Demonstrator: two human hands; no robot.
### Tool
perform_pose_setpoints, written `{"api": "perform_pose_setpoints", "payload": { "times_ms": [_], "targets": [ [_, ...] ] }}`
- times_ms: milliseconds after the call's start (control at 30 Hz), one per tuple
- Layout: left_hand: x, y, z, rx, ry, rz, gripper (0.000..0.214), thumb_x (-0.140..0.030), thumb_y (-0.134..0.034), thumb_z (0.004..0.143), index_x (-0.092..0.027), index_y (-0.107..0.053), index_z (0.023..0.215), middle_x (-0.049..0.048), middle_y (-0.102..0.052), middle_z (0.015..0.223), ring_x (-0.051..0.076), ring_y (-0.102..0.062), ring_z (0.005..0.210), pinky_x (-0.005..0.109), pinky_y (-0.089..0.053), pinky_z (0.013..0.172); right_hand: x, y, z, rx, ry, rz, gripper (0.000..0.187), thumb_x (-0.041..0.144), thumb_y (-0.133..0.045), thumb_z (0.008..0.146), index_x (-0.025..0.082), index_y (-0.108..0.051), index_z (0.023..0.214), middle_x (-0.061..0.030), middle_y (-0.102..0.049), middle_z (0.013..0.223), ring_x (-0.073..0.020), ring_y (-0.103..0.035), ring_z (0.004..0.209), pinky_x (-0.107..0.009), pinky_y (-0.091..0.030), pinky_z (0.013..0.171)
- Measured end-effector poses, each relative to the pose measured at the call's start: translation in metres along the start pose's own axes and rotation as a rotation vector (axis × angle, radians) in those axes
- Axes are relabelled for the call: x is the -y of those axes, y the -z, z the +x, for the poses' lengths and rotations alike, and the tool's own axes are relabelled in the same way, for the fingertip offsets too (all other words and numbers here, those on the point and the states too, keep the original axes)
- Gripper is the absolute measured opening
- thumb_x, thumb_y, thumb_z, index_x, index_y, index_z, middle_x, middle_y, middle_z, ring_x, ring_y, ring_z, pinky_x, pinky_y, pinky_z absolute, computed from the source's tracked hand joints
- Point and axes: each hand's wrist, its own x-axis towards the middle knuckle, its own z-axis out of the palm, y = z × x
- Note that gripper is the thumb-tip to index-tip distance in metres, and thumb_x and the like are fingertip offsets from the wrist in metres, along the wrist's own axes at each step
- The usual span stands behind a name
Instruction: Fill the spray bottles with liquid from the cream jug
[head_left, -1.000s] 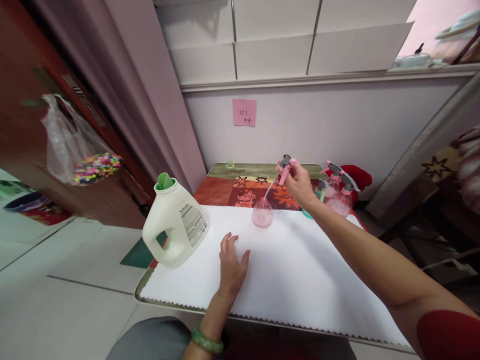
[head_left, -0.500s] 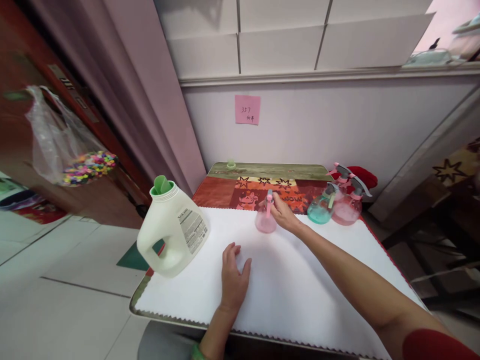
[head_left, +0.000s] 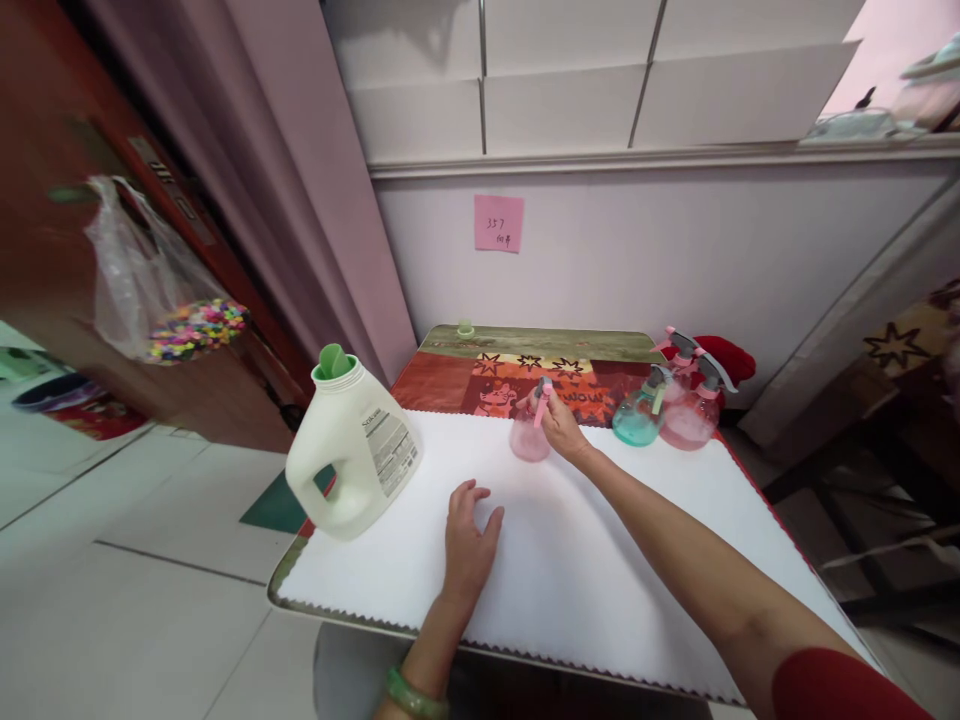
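A clear pink spray bottle [head_left: 529,441] stands upright near the middle of the white table cover [head_left: 600,560]. My right hand [head_left: 561,424] is closed around its grey and pink spray head, and part of the head is hidden by the fingers. Nearer to me, my left hand [head_left: 471,535] rests over the cover, fingers apart and slightly bent, with nothing in it. To its left is a large pale detergent jug [head_left: 352,465] with a handle, a label and a green spout at its uncapped mouth.
At the table's right stand a teal spray bottle [head_left: 637,420] and more pink spray bottles [head_left: 690,420], a red cloth-like thing [head_left: 726,358] behind them. A small green cap [head_left: 466,329] lies at the back edge. A plastic bag of colourful pieces [head_left: 196,330] hangs from the door handle.
The spray head has turned a little in my right hand, its pink trigger now slanting. My left hand stays almost in place. The whole view has shifted slightly.
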Motion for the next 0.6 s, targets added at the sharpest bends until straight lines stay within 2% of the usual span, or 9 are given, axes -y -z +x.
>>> {"api": "perform_pose_setpoints", "payload": {
  "times_ms": [133,267,367,467,533,600],
  "targets": [
    [-0.013,0.003,0.004,0.004,0.12,-0.102,0.025,-0.036,-0.07,0.076,-0.019,-0.068,0.095,0.0139,-0.064,0.119,0.032,-0.06,0.12,0.054,-0.042,0.11,0.0,-0.008,-0.001,-0.079,-0.014,-0.054,0.023,0.05,-0.048,0.09,0.027,-0.045,0.093,-0.0041,-0.068,0.079,-0.0268,-0.066,0.079,-0.038,-0.048,0.079],
    [-0.025,-0.003,0.018,0.062,0.195,-0.153,0.032,-0.042,-0.066,0.082,-0.018,-0.066,0.104,0.0118,-0.069,0.104,0.026,-0.069,0.092,0.043,-0.056,0.083,-0.003,-0.016,-0.003,-0.163,-0.043,-0.067,0.028,0.053,-0.051,0.087,0.027,-0.045,0.099,-0.0043,-0.067,0.078,-0.0299,-0.067,0.079,-0.039,-0.049,0.076],
    [-0.033,-0.018,0.036,0.106,0.218,-0.192,0.035,-0.044,-0.063,0.085,-0.018,-0.062,0.109,0.0128,-0.07,0.107,0.024,-0.069,0.09,0.036,-0.056,0.072,-0.004,-0.017,-0.005,-0.176,-0.045,-0.039,0.026,0.051,-0.046,0.091,0.027,-0.048,0.101,-0.0036,-0.069,0.08,-0.0281,-0.068,0.083,-0.037,-0.05,0.077],
    [-0.038,-0.038,0.061,0.129,0.188,-0.199,0.047,-0.039,-0.073,0.076,-0.019,-0.059,0.116,0.0141,-0.067,0.124,0.026,-0.068,0.102,0.039,-0.055,0.084,-0.002,-0.016,-0.006,-0.166,-0.044,0.003,0.025,0.049,-0.044,0.092,0.027,-0.052,0.099,-0.0024,-0.07,0.082,-0.0248,-0.067,0.081,-0.035,-0.051,0.078],
    [-0.04,-0.053,0.079,0.138,0.153,-0.184,0.07,-0.034,-0.085,0.061,-0.02,-0.056,0.122,0.0146,-0.064,0.132,0.031,-0.063,0.118,0.045,-0.05,0.098,-0.001,-0.015,-0.006,-0.162,-0.044,0.031,0.024,0.049,-0.045,0.092,0.026,-0.054,0.097,-0.0019,-0.07,0.082,-0.0234,-0.066,0.081,-0.035,-0.052,0.079],
    [-0.04,-0.066,0.094,0.15,0.126,-0.174,0.092,-0.028,-0.092,0.045,-0.022,-0.052,0.128,0.0154,-0.061,0.138,0.036,-0.056,0.129,0.049,-0.043,0.106,-0.001,-0.015,-0.007,-0.157,-0.048,0.059,0.024,0.049,-0.047,0.092,0.026,-0.055,0.095,-0.0013,-0.07,0.081,-0.0224,-0.065,0.08,-0.035,-0.052,0.081]
  ]
}}
